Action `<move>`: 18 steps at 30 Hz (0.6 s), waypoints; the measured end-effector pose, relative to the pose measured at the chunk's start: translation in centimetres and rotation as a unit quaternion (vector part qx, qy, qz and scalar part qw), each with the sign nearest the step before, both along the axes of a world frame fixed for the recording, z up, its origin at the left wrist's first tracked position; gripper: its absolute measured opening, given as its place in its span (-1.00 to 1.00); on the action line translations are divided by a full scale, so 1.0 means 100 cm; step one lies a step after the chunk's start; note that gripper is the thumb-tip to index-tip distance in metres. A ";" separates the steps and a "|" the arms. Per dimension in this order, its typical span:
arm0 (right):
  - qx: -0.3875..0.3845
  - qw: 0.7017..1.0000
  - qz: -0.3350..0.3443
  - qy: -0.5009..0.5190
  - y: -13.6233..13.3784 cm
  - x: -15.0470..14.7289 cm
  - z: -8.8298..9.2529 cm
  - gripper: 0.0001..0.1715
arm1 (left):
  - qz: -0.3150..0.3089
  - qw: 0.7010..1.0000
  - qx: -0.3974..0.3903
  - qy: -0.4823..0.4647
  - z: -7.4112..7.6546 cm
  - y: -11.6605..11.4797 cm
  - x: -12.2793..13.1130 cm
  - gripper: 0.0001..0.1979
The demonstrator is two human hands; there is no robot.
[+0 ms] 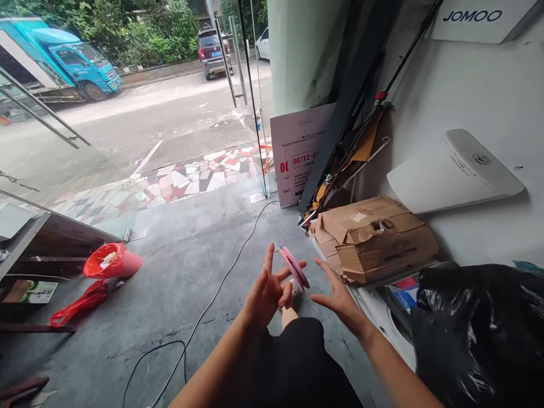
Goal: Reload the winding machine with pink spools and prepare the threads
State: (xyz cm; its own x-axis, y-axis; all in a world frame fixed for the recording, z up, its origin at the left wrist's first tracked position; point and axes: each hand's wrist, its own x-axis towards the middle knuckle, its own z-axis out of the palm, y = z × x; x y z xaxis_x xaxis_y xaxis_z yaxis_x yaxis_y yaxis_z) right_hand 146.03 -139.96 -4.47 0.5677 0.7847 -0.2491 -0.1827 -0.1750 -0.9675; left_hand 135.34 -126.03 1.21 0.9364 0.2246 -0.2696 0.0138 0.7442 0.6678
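Observation:
A pink spool-like thing (294,268), two thin discs with a groove between, is tilted in front of me between my hands. My left hand (267,292) is close against its left side, index finger pointing up and the other fingers partly bent. One left finger passes behind or through the discs; I cannot tell which, nor whether it bears their weight. Just right of the discs, my right hand (340,297) has its thumb and fingers apart and holds nothing. A small bit sticks out at the discs' top, too small to name.
A cardboard box (382,238) and black plastic bag (476,334) stand at right, with fishing rods (365,130) leaning behind. On the left are a red-lined bin (127,263) and a red bag (85,303). A cable (223,275) crosses the floor towards the glass door.

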 end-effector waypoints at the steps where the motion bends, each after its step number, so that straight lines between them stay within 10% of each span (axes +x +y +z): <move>1: 0.022 1.000 0.017 0.009 0.017 0.011 -0.001 -0.28 | 0.000 1.000 0.004 0.005 -0.002 0.010 0.008 -0.17; 6: 0.022 0.970 0.208 0.121 0.064 0.064 -0.010 -0.26 | 0.029 0.997 0.058 0.040 -0.012 0.066 0.051 -0.19; 12: 0.031 0.993 0.036 0.111 0.112 0.093 -0.027 0.00 | 0.033 0.990 0.120 0.062 -0.021 0.117 0.105 -0.23; 16: 0.020 0.947 0.156 0.280 0.140 0.105 0.002 -0.47 | 0.022 0.971 0.220 0.094 -0.020 0.154 0.126 -0.23; 18: 0.002 0.944 0.121 0.308 0.134 0.123 0.017 -0.54 | -0.081 0.961 0.234 0.122 -0.019 0.176 0.131 -0.18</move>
